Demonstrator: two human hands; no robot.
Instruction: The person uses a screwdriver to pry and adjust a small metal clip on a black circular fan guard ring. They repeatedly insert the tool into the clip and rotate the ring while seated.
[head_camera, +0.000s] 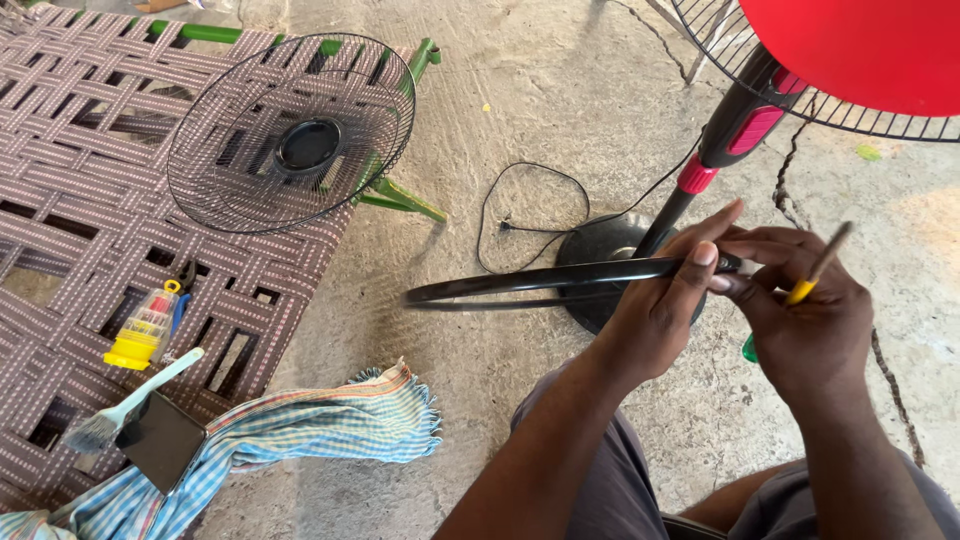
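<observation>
Both hands are up close over the concrete floor (560, 90), working the same spot. The left hand (655, 310) is clenched around one end of a black plastic guard ring (520, 282), thumb pressed along the top, and the ring sticks out to the left, off the ground. The right hand (800, 320) pinches that same end while gripping a screwdriver (815, 272) with a yellow and green handle. Just behind them stands a pedestal fan (735, 125) with a red blade, its cord looped on the floor. Over on the woven cot (70, 200), a black fan grille (292, 132) lies near the far edge, a yellow screwdriver bit set (143, 330), a brush (125, 405) and a phone (160, 440) by the near edge, next to a checked cloth (300, 430).
</observation>
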